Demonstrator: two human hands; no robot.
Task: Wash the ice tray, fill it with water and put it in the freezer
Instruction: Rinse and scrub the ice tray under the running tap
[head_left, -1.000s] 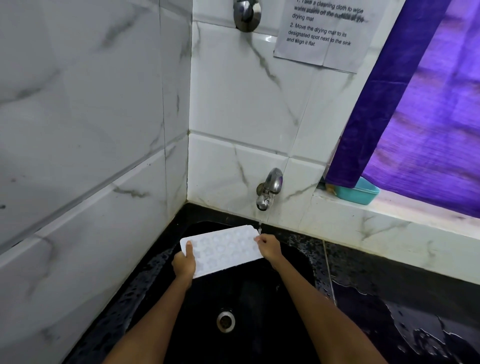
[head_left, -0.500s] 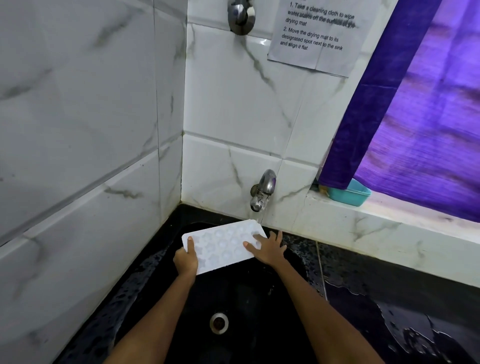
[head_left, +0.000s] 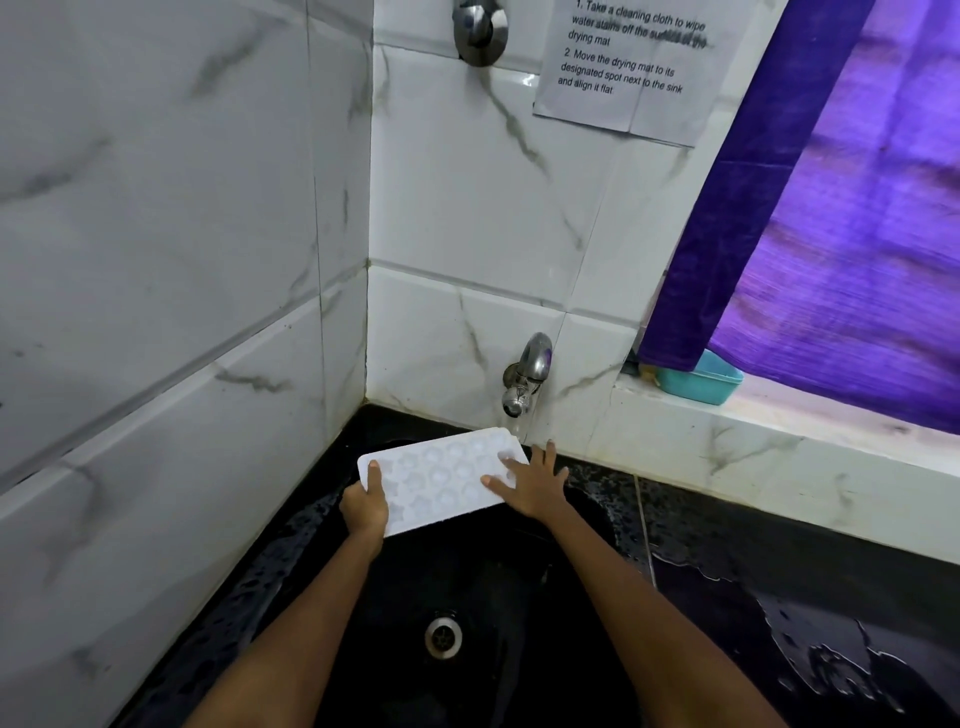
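A white ice tray (head_left: 441, 478) with star-shaped cups is held flat over the black sink (head_left: 467, 582), its far right corner under the steel tap (head_left: 524, 374). A thin stream of water falls from the tap onto that corner. My left hand (head_left: 366, 506) grips the tray's near left end, thumb on top. My right hand (head_left: 532, 480) lies flat on the tray's right end with its fingers spread.
The sink drain (head_left: 443, 636) sits below the tray. Wet black counter (head_left: 779, 597) runs to the right. A teal tub (head_left: 701, 382) stands on the window ledge under a purple curtain (head_left: 831, 208). Marble tile walls close in the left and back.
My right hand let go of the tray's right edge and opened flat on top of it, fingers spread. The tray shifted slightly toward the tap.
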